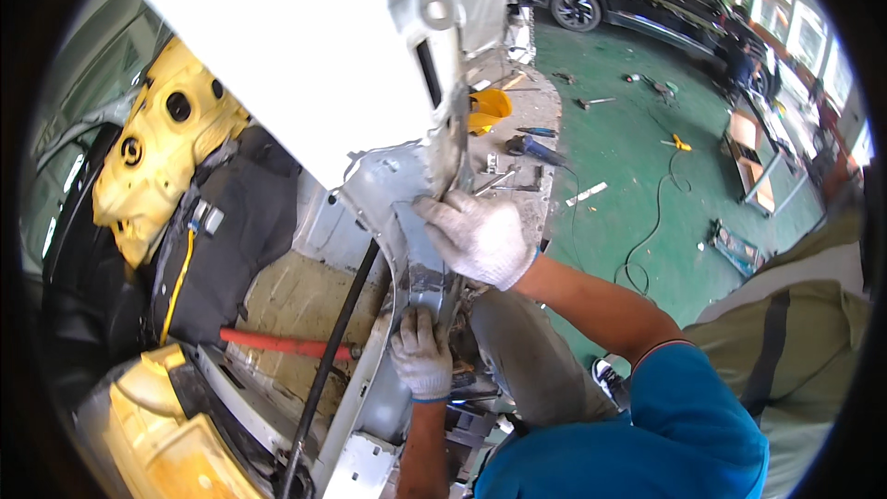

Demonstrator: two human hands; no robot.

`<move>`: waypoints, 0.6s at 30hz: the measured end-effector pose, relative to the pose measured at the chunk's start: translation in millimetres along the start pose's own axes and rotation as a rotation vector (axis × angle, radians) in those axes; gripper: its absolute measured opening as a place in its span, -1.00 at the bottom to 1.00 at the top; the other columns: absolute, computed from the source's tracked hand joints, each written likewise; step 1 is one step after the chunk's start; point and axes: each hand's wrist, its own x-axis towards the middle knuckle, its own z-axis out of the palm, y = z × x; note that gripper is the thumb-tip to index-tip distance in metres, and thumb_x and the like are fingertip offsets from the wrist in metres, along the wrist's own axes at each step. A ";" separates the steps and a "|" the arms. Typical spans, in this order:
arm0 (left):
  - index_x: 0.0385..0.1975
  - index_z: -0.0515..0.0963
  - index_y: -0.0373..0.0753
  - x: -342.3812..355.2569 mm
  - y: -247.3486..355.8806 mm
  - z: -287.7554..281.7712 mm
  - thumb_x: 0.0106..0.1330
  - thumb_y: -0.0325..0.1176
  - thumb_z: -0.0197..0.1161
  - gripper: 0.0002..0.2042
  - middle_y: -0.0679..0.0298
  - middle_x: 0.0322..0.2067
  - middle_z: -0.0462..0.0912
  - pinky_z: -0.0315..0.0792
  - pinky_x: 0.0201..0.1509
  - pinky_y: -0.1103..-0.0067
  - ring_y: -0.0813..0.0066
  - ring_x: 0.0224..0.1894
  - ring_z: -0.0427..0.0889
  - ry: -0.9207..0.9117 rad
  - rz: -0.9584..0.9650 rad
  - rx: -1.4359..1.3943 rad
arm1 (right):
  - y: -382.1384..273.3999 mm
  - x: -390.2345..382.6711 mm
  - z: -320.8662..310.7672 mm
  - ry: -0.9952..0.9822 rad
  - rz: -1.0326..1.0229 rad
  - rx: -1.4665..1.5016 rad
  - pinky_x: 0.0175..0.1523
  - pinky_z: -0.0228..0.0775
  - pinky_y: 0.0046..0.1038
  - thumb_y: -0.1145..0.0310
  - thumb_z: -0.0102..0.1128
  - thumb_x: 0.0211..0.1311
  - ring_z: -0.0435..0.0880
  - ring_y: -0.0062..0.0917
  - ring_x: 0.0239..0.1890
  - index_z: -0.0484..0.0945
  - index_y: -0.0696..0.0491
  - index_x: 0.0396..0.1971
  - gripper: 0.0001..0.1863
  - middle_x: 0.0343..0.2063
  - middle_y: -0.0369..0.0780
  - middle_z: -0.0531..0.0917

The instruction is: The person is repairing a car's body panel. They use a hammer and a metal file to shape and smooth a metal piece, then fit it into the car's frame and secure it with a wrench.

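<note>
A bare grey car body pillar [427, 279] with a dark scuffed patch runs down the middle. My left hand [421, 356], in a whitish knit glove, curls its fingers round the pillar below the patch. Higher up, my gloved right hand [479, 240] is closed on the pillar's right side, with bent fingers on its grey face. Its far fingers and palm are hidden. Just above that hand, a narrow dark metal strip lies along the pillar; whether it is loose cannot be seen. A bright white panel [305, 46] adjoins the pillar at the top.
Left of the pillar are a black bar [337, 342], a red tube [286, 343] and yellow foam pieces [171, 143]. A yellow container [489, 109] and a blue power tool [536, 150] lie beyond. A person in olive trousers [804, 342] stands at right. Cables cross the green floor.
</note>
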 end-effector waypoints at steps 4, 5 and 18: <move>0.38 0.56 0.07 4.9 6.8 -3.4 0.38 -0.12 0.42 -0.45 0.14 0.26 0.62 0.62 0.03 0.10 0.03 -0.01 0.66 0.010 0.009 0.060 | 3.0 -1.1 4.7 0.034 -0.005 0.007 -0.46 0.53 -0.25 0.29 0.42 0.17 0.69 -0.34 -0.55 0.71 -0.08 0.00 -0.64 -0.46 -0.25 0.57; 0.38 0.56 0.08 5.4 7.8 -3.6 0.38 -0.10 0.42 -0.45 0.14 0.26 0.62 0.62 0.02 0.11 0.04 -0.01 0.66 0.015 0.008 0.077 | 2.9 -1.7 5.4 0.012 0.007 0.010 -0.46 0.54 -0.25 0.29 0.41 0.19 0.69 -0.33 -0.55 0.70 -0.08 0.00 -0.66 -0.46 -0.25 0.56; 0.33 0.63 0.11 4.9 4.5 4.2 0.40 0.02 0.41 -0.49 0.20 0.21 0.62 0.65 -0.05 0.20 0.13 -0.02 0.67 -0.037 -0.018 0.173 | 1.5 2.9 12.9 0.062 -0.007 0.011 -0.49 0.52 -0.27 0.35 0.45 0.14 0.70 -0.34 -0.55 0.70 -0.04 -0.07 -0.68 -0.47 -0.24 0.58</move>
